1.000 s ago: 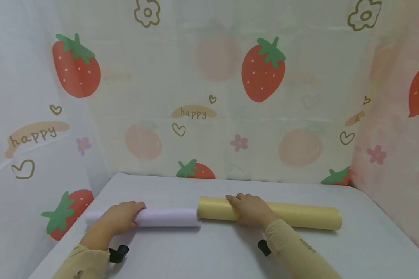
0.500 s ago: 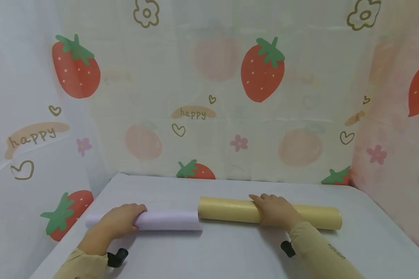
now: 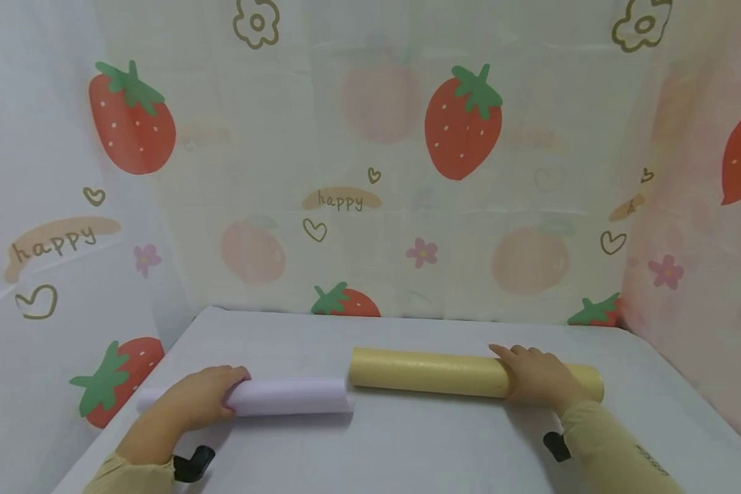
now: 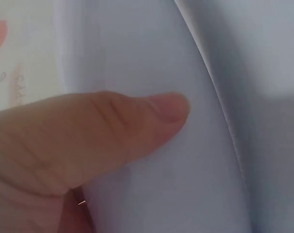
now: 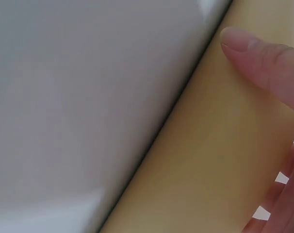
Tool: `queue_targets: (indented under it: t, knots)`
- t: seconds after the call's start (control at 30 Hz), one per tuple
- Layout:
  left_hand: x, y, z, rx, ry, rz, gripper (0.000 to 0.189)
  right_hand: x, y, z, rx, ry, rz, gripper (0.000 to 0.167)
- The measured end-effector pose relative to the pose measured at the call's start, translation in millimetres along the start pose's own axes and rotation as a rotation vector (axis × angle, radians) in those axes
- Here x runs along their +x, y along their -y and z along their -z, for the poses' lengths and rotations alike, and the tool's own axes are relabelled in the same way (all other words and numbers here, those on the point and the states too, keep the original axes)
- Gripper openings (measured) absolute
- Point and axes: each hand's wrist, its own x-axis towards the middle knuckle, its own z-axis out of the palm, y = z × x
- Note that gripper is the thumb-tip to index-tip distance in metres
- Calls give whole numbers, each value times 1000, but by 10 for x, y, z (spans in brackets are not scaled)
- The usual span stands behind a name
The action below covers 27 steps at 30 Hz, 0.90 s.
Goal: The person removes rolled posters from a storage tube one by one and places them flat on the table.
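A lavender paper roll (image 3: 290,398) lies crosswise on the left half of the white table. My left hand (image 3: 200,398) grips it left of its middle, and in the left wrist view the thumb (image 4: 156,109) rests along the near side. To the right lies a longer, thicker yellow tube (image 3: 426,372), its left end close to the roll's right end. My right hand (image 3: 540,377) holds this tube near its right end; the right wrist view has the thumb (image 5: 249,51) on one side and the fingers round the other. The palms hide parts of both.
The white tabletop (image 3: 407,446) stretches in front of both rolls and behind them. A printed curtain (image 3: 377,240) with strawberries and hearts rises at the back and along both sides. Dark wrist mounts (image 3: 194,464) hang under the sleeves.
My right hand has slid to the right along the yellow tube, which stays in place. The lavender roll and my left hand have shifted slightly nearer, lately a little left too.
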Motion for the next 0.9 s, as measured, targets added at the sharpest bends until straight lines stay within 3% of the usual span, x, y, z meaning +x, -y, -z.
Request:
queue_targets:
  t: [0.2, 0.4, 0.6, 0.9]
  knots:
    - [-37, -48, 19, 8, -30, -61, 45, -107, -139, 44, -6, -10, -15, 89]
    - [-18, -186, 5, -18, -16, -69, 45, -168, -209, 65, 2, -7, -22, 88]
    - [-11, -319, -22, -12, -33, -155, 44, -220, -247, 44, 8, 0, -37, 87]
    - [41, -441, -130, 3, -23, -212, 44, -236, -250, 34, -4, -15, -43, 78]
